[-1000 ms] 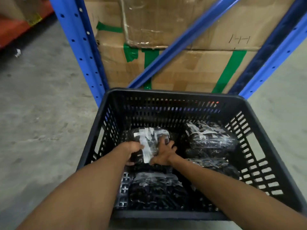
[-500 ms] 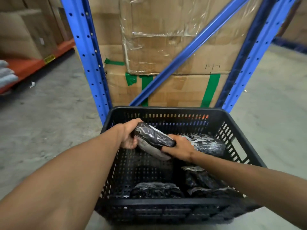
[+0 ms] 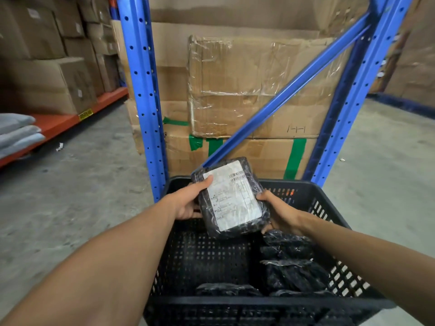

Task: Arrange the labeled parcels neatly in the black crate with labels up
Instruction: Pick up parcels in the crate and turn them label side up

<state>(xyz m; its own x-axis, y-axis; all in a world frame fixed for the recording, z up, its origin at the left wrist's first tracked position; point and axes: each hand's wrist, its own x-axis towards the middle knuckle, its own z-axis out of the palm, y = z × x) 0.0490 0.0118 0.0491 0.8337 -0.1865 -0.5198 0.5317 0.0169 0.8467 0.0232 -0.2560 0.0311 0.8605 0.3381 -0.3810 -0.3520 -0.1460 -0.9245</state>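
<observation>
A black plastic-wrapped parcel (image 3: 231, 198) with a white label facing me is held above the far half of the black crate (image 3: 259, 304). My left hand (image 3: 188, 201) grips its left edge, thumb on the label's top corner. My right hand (image 3: 280, 211) holds its right edge from below. Other black wrapped parcels (image 3: 292, 264) lie stacked along the crate's right side, and one more parcel (image 3: 226, 289) lies at the near wall. The crate's left floor shows bare mesh.
Blue rack uprights (image 3: 143, 95) and a diagonal brace (image 3: 289, 90) stand just behind the crate, with taped cardboard boxes (image 3: 235, 95) between them. An orange shelf (image 3: 58, 123) with boxes and grey folded items is at left. Concrete floor lies on both sides.
The parcel was lifted out of the crate's left rear and turned over, so its white label now faces up toward me. My view has tilted up.
</observation>
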